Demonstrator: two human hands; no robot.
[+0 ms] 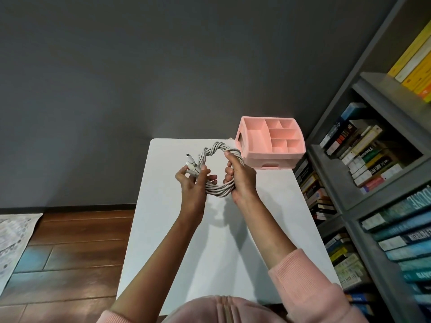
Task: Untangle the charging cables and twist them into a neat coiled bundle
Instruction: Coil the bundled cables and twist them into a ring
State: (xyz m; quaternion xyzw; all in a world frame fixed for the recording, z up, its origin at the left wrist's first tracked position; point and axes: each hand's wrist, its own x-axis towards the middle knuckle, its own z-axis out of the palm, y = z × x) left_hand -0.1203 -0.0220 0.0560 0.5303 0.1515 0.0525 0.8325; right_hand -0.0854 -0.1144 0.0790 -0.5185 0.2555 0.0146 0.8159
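Several white charging cables (215, 150) are twisted together into a ring that I hold up above the white table (233, 229). My right hand (240, 176) grips the ring's right side, fingers curled round the twisted strands. My left hand (194, 180) holds the left side, thumb and fingers pinching the cable ends, whose white plugs (191, 163) stick up and to the left. The ring's lower arc runs between both palms.
A pink compartment organizer (270, 141) with a small drawer stands at the table's far right corner. A grey bookshelf (373, 171) full of books lines the right side. Wooden floor (70, 252) and a patterned sheet lie to the left.
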